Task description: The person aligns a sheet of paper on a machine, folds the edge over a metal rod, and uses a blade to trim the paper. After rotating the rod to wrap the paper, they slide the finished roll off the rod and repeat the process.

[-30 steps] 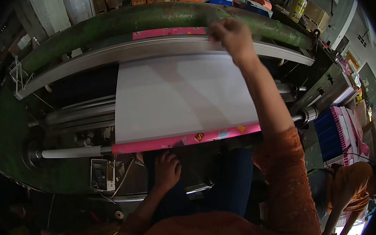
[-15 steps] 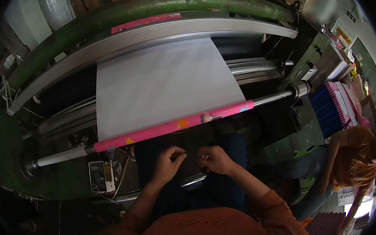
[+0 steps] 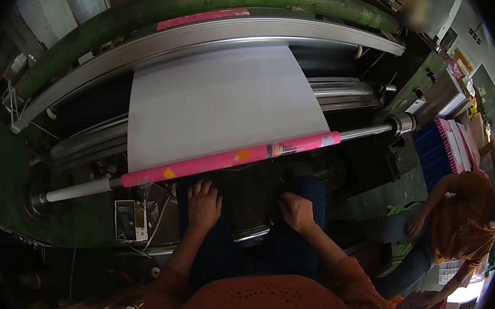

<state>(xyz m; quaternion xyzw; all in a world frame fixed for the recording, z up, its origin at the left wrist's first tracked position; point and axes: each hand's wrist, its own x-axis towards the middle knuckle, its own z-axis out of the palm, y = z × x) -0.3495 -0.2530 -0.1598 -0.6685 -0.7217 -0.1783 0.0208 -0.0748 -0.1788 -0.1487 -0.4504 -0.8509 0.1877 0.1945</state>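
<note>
My left hand (image 3: 204,206) lies palm down on my left thigh, its fingers stretched forward and slightly apart. On my right thigh rests my right hand (image 3: 297,210), fingers curled in; whether anything is inside them is hidden. Just beyond both hands, a pink printed roll (image 3: 219,162) with orange and blue patches sits on a metal shaft (image 3: 366,132). Neither hand touches it. A wide white sheet (image 3: 225,103) runs from under the pale metal bar (image 3: 207,35) down to the roll.
A green machine roller (image 3: 205,2) spans the back. Left of my knees stands a small open box (image 3: 131,220) with items inside. At the right, a seated person (image 3: 462,215) in an orange top is near blue and pink stacked material (image 3: 435,147).
My hands have parted from in front of me and come down onto my thighs. The left fingers have straightened. The view has shifted slightly, and the other person's arm has moved.
</note>
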